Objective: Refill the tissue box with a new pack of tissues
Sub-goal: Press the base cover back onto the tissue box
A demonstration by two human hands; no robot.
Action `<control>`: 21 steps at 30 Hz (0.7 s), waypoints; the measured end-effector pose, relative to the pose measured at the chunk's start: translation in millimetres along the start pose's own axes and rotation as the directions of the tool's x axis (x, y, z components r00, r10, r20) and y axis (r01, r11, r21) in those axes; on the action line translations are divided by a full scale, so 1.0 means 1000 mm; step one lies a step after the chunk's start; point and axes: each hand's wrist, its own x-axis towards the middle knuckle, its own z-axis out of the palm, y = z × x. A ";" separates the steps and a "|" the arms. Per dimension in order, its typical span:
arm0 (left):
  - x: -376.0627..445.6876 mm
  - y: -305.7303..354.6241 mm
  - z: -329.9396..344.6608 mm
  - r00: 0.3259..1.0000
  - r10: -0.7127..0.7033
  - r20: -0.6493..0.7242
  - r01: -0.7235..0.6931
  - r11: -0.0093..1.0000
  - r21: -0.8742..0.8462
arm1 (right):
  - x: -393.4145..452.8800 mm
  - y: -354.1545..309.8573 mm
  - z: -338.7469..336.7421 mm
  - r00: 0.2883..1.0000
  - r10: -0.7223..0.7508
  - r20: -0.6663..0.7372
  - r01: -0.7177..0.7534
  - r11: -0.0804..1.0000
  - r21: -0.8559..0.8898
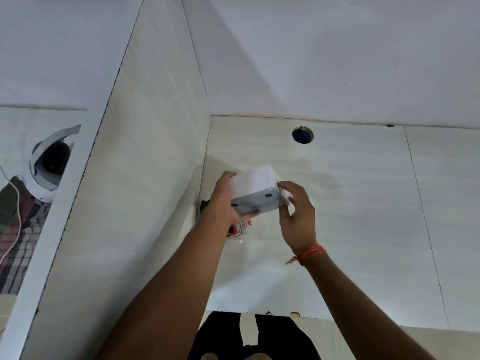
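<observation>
A white tissue box (255,189) is lifted above the pale counter, its grey underside with dark round feet turned towards me. My left hand (224,198) grips its left end, fingers curled under the base. My right hand (296,214) touches the right end with thumb and fingertips, the other fingers spread. Under the box a clear plastic wrapper with red print (240,229) lies on the counter, partly hidden by my left hand. I cannot see tissues inside the box.
A tiled wall (145,178) rises on the left, close to the box. A round hole with a blue fill (302,135) sits in the counter behind it. A mirror at far left reflects a person wearing a head camera (49,165). The counter's front edge (337,319) runs below my arms.
</observation>
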 end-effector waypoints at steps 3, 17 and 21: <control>0.004 0.002 0.007 0.978 0.209 -0.015 -0.209 0.977 0.043 | 0.015 -0.004 -0.001 0.977 0.211 -0.005 -0.205 0.953 0.221; 0.019 -0.003 0.012 0.820 0.563 0.100 -0.568 0.782 0.255 | 0.073 0.012 0.026 0.674 0.665 0.321 -0.712 0.470 0.522; 0.048 0.016 0.034 0.745 0.657 0.113 -0.624 0.627 0.467 | 0.112 0.018 0.042 0.765 0.577 0.287 -0.640 0.630 0.439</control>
